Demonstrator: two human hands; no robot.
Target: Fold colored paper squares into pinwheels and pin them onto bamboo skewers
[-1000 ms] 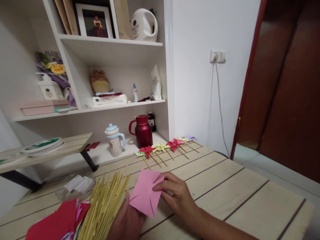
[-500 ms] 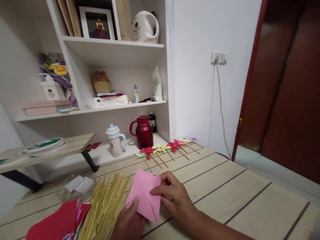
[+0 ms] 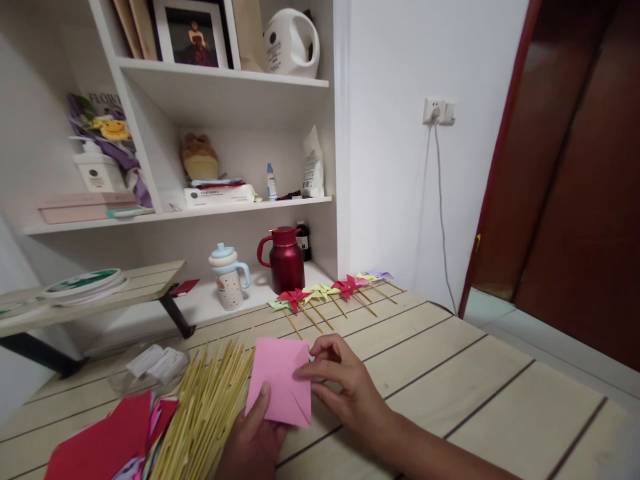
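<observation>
A square of pink paper [image 3: 280, 380] with diagonal slits at its corners is held above the slatted table. My left hand [image 3: 255, 433] grips its lower left edge, thumb on top and fingers underneath. At the right edge, my right hand [image 3: 345, 387] has thumb and index finger close to the paper, the fingertips seeming to touch it. Left of the paper lies a bundle of thin bamboo sticks [image 3: 205, 407]. Beside the sticks is a stack of coloured paper, a red sheet [image 3: 105, 440] uppermost. Finished paper pinwheels [image 3: 320, 292] on sticks lie in a row farther back.
A clear plastic box [image 3: 150, 367] with white pieces sits left on the wooden table [image 3: 450, 387]. Behind stand a blue-lidded cup [image 3: 229, 280] and a red thermos jug [image 3: 285, 260] under the white shelves [image 3: 240, 210]. A small raised stand [image 3: 145, 280] is at left.
The pink paper has turned to lie flatter and squarer to me, and shifted slightly left. My right hand has moved a little along with it; the whole view shifted slightly.
</observation>
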